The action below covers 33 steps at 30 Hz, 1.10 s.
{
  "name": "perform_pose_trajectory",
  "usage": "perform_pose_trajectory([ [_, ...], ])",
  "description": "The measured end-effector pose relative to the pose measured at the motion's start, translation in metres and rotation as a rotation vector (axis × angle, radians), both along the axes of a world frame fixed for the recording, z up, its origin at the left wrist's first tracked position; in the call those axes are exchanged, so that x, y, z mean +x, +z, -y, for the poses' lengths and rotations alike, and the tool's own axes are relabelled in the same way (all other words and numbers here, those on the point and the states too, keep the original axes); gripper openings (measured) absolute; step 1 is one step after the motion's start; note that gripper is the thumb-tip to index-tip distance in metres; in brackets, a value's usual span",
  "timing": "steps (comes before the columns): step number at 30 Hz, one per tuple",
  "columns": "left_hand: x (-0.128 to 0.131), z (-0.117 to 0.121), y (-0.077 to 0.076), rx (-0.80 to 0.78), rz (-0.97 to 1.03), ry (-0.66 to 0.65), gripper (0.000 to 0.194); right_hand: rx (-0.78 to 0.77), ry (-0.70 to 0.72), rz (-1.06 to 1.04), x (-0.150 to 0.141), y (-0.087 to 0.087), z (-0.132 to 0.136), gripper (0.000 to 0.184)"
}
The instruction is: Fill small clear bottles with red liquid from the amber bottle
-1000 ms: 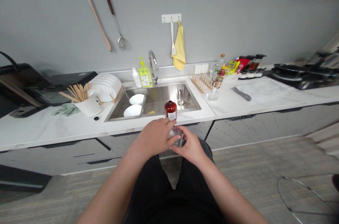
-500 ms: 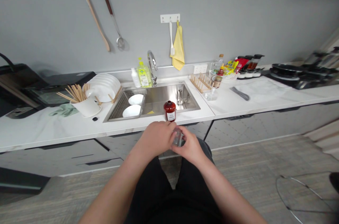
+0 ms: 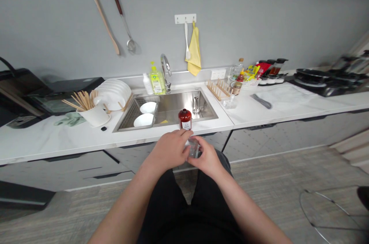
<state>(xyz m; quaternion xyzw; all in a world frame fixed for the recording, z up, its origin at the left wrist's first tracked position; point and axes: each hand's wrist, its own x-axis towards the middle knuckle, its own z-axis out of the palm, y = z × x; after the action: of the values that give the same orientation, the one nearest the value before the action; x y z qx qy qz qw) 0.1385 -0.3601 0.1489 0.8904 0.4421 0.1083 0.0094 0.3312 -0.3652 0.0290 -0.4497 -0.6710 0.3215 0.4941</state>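
Above the floor at the counter's front edge, my right hand is closed round a small clear container, fingers on its far side and thumb on its near side. My left hand is bent over the container's left end, its fingertips touching there. A small whitish bit shows between the left fingers and the container; its shape is too small to make out. Just beyond my hands an amber-red bottle with a white label stands upright on the counter edge, its neck uncovered.
Behind the bottle is a steel sink with two white bowls in a rack. Green soap stands beside the faucet. Left are plates and a chopstick holder; right, a wooden rack and a clear item.
The left fingers have lifted and shifted slightly at the container's left end, so more of the container shows. The right hand keeps its hold. The amber-red bottle stays in place.
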Motion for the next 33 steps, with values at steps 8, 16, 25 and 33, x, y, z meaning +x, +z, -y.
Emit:
perform_pose_trajectory([
  [8,-0.012,0.0,-0.003,0.068,0.147,0.173,0.03,-0.008,0.013,0.008,0.001,-0.002,0.0,0.072],
  [16,-0.026,-0.005,0.002,-0.007,0.427,0.152,0.034,-0.006,0.002,0.0,0.0,-0.007,-0.002,0.073],
  [25,-0.02,-0.009,0.007,-0.074,0.539,0.112,0.018,-0.011,0.008,-0.005,0.001,-0.009,-0.001,0.073],
  [33,-0.018,-0.009,0.005,-0.089,0.538,0.177,0.021,-0.024,0.009,-0.009,0.004,-0.011,-0.002,0.074],
])
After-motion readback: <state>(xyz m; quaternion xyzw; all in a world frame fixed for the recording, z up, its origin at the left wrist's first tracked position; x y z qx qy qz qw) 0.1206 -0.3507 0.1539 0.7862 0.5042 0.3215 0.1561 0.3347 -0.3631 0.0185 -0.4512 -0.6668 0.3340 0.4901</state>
